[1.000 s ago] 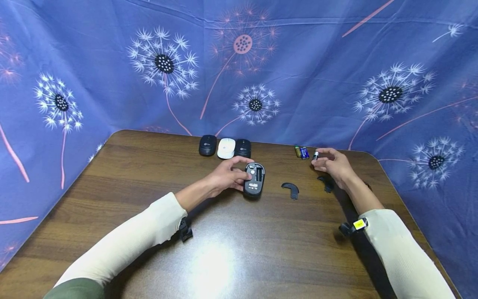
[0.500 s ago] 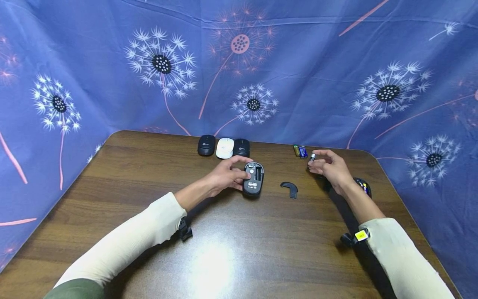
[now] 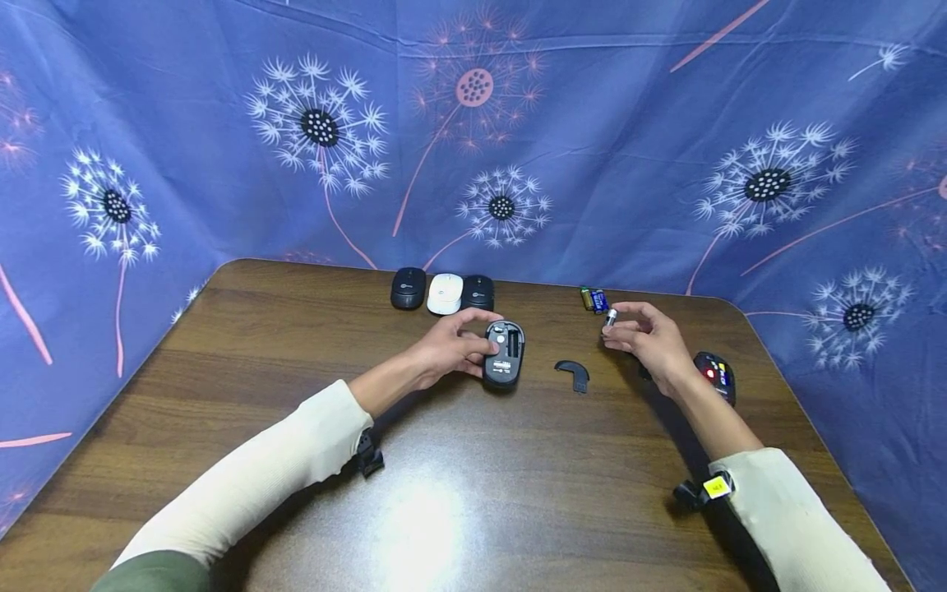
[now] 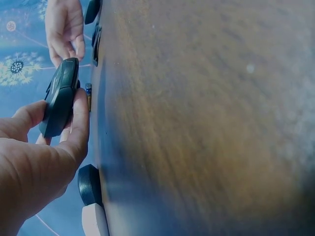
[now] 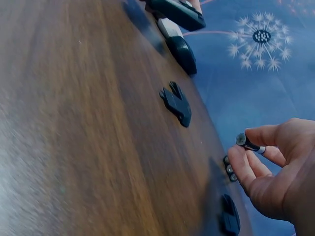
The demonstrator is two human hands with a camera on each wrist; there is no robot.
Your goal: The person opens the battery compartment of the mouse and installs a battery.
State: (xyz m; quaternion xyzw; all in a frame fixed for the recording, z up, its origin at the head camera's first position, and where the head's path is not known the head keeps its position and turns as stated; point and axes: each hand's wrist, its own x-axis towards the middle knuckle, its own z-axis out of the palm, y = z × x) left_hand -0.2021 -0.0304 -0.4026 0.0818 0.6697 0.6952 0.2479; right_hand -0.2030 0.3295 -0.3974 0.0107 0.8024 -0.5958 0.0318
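My left hand (image 3: 453, 349) grips a black computer mouse (image 3: 505, 370) by its side, its underside turned up and the battery slot uncovered. In the left wrist view the mouse (image 4: 60, 101) is held off the table between thumb and fingers. Over at the right, my right hand (image 3: 654, 341) pinches a small battery (image 3: 610, 318) between thumb and fingertips, above the table. The right wrist view shows the end of this battery (image 5: 241, 139). A curved black battery cover (image 3: 574, 375) lies between the hands. Several batteries (image 3: 594, 300) lie close together behind the right hand.
Along the back edge of the wooden table (image 3: 311, 345) stand a black mouse (image 3: 408, 288), a white mouse (image 3: 445, 293) and another black mouse (image 3: 478, 292). An overturned mouse (image 3: 716, 376) with a red light lies beside the right wrist. Another black cover (image 5: 229, 216) lies near the right hand.
My right hand has moved left and slightly toward me with the battery, away from the other batteries. The overturned mouse by the right wrist has come into view. The left hand stays put.
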